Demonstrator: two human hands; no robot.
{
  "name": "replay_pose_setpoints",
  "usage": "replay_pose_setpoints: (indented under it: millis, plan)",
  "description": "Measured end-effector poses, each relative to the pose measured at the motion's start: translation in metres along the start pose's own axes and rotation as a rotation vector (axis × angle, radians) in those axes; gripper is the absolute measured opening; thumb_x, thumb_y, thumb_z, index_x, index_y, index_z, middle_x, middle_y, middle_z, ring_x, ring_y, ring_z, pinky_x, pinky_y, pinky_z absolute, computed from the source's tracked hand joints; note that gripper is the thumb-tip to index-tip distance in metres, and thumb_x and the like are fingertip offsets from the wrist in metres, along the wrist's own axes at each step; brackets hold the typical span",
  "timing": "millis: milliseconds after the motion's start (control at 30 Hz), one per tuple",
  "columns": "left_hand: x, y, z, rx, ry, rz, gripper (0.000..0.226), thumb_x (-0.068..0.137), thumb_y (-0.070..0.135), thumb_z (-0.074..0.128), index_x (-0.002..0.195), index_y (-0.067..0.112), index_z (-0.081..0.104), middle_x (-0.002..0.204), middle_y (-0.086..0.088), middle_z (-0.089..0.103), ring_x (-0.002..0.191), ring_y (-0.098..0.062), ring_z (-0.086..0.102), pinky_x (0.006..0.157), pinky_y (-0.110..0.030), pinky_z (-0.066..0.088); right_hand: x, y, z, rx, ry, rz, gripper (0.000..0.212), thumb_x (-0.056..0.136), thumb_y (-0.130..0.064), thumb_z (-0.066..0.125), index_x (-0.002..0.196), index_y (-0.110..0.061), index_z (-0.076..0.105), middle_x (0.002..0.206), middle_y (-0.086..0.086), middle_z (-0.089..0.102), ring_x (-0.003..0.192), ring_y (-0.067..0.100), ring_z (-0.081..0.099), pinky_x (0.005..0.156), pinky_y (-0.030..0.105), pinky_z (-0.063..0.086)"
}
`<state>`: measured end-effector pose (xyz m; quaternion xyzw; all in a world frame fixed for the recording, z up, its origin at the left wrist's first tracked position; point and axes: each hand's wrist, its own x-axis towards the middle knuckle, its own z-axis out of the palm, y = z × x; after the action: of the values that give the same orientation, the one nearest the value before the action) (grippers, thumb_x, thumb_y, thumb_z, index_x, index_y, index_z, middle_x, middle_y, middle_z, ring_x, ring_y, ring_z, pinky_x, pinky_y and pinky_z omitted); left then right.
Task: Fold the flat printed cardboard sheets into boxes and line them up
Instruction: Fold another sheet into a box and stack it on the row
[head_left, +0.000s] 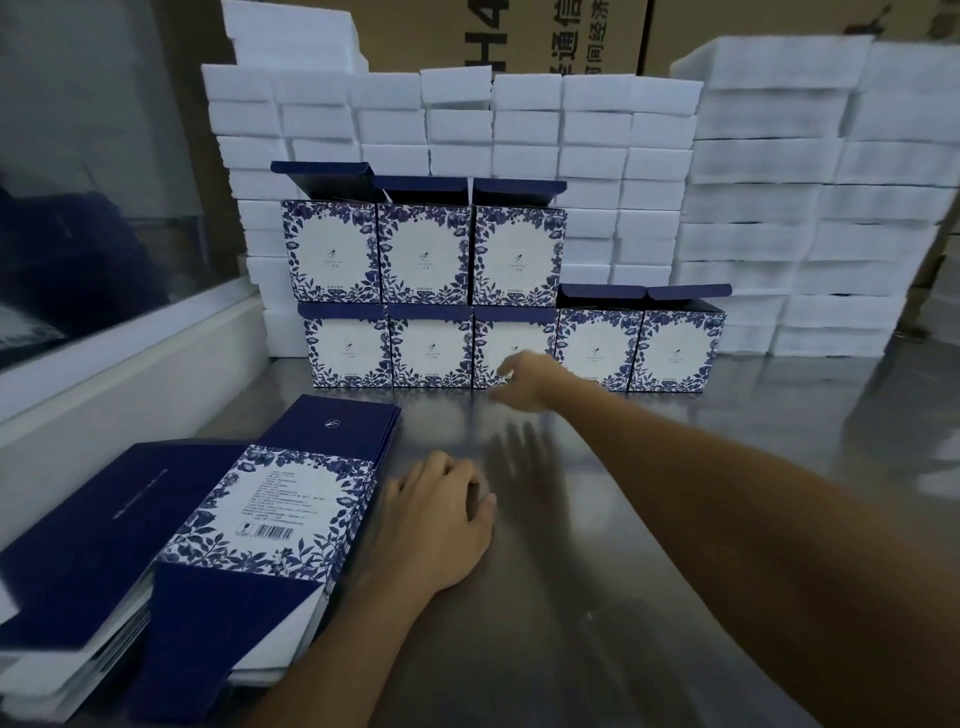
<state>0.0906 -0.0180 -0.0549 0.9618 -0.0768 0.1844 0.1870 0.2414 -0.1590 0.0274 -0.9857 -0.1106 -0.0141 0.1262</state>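
Flat printed cardboard sheets (270, 514) lie in a stack at the near left of the steel tabletop (727, 447), navy at both ends with a white panel framed in blue floral print. That panel carries lines of small text, too fine to read, and a barcode near its lower edge; the far navy flap bears a small white emblem. A second stack of navy sheets (88, 540) sits just beside it on the left, with one line of tiny pale print, illegible.

Folded boxes (514, 343) stand at the far side of the tabletop in two tiers: five in the bottom row, three stacked on the left three. Each front shows a white field within the floral border, a small emblem and a short caption, unreadable. Top flaps on the upper three and the two right-hand bottom boxes stand raised; contents cannot be seen.

Left hand (441, 514) rests on the tabletop just beside the sheet stack, fingers loosely curled, grip released and holding nothing. Right hand (524, 382) reaches out in front of the third bottom box, blurred; fingers appear relaxed, grasping nothing.

White foam blocks (587, 135) are stacked behind the boxes. Brown cartons (519, 36) behind show partial large print, including "H4" and Chinese characters.
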Motion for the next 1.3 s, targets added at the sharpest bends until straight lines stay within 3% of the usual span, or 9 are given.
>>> replay_pose_setpoints:
  millis: [67,267,433,567,700,800,933,1100,1300]
  plan:
    - [0.0,0.0,0.0,0.013,-0.004,0.001,0.022,0.093,0.05,0.047,0.102,0.032,0.055,0.108,0.009,0.047,0.107,-0.015,0.045,0.09,-0.034,0.031,-0.016,0.006,0.017,-0.012,-0.078,-0.026,0.045,0.096,-0.04,0.06,0.126,-0.008,0.066,0.127,0.016,0.065,0.116,0.035,0.06,0.095,0.037,0.049]
    - [-0.004,0.002,-0.003,0.095,0.009,0.034,0.022,0.093,0.048,0.044,0.096,0.029,0.054,0.102,0.007,0.052,0.099,-0.019,0.052,0.087,-0.036,0.041,-0.075,0.036,0.06,0.08,0.191,-0.009,0.036,0.097,-0.045,0.049,0.123,-0.024,0.062,0.132,0.004,0.058,0.124,0.03,0.053,0.103,0.041,0.038]
    - [-0.006,0.012,-0.025,0.292,0.129,0.073,0.024,0.093,0.044,0.046,0.101,0.028,0.061,0.099,0.005,0.063,0.095,-0.02,0.061,0.093,-0.04,0.034,-0.112,0.056,0.054,0.17,0.235,0.066,0.025,0.094,-0.04,0.057,0.11,-0.026,0.069,0.121,0.001,0.063,0.114,0.027,0.059,0.099,0.038,0.043]
    - [-0.009,0.004,-0.049,0.487,0.167,-0.17,0.046,0.089,0.056,0.046,0.12,0.025,0.06,0.122,-0.004,0.061,0.115,-0.026,0.054,0.106,-0.055,0.024,-0.135,0.071,0.052,0.378,0.308,0.13,0.013,0.091,-0.031,0.064,0.083,-0.024,0.072,0.09,-0.002,0.075,0.092,0.02,0.068,0.079,0.029,0.047]
    - [-0.012,-0.028,-0.066,0.431,-0.123,-0.594,0.082,0.08,0.077,0.045,0.146,0.029,0.033,0.154,-0.014,0.031,0.142,-0.04,0.023,0.108,-0.069,0.018,-0.145,0.078,0.05,0.648,0.438,0.201,0.017,0.09,-0.023,0.067,0.074,-0.018,0.072,0.072,-0.006,0.073,0.077,0.014,0.069,0.074,0.024,0.046]
    - [-0.012,-0.043,-0.07,0.319,-0.191,-0.657,0.08,0.083,0.074,0.045,0.145,0.026,0.034,0.152,-0.015,0.034,0.138,-0.039,0.034,0.107,-0.06,0.029,-0.148,0.079,0.048,0.778,0.472,0.199,0.021,0.091,-0.022,0.066,0.072,-0.017,0.073,0.069,-0.003,0.073,0.073,0.017,0.071,0.076,0.034,0.056]
    - [-0.009,-0.055,-0.079,0.199,-0.019,-0.642,0.051,0.091,0.054,0.051,0.128,0.018,0.054,0.131,-0.014,0.056,0.12,-0.039,0.051,0.1,-0.052,0.036,-0.149,0.08,0.048,0.851,0.462,0.172,0.023,0.092,-0.019,0.065,0.07,-0.018,0.072,0.066,-0.004,0.073,0.075,0.022,0.072,0.082,0.047,0.059]
    - [-0.01,-0.057,-0.089,0.166,-0.085,-0.632,0.075,0.072,0.077,0.061,0.12,0.021,0.055,0.126,-0.01,0.06,0.115,-0.037,0.055,0.091,-0.045,0.043,-0.148,0.078,0.047,0.774,0.423,0.159,0.022,0.093,-0.024,0.065,0.072,-0.021,0.072,0.067,-0.014,0.072,0.066,0.004,0.068,0.071,0.029,0.053]
    - [-0.008,-0.053,-0.094,0.196,-0.126,-0.579,0.047,0.075,0.063,0.064,0.095,0.021,0.06,0.1,-0.002,0.061,0.094,-0.029,0.056,0.074,-0.034,0.042,-0.148,0.077,0.046,0.719,0.423,0.147,0.021,0.092,-0.023,0.066,0.072,-0.021,0.072,0.063,-0.014,0.071,0.067,0.006,0.067,0.077,0.03,0.055]
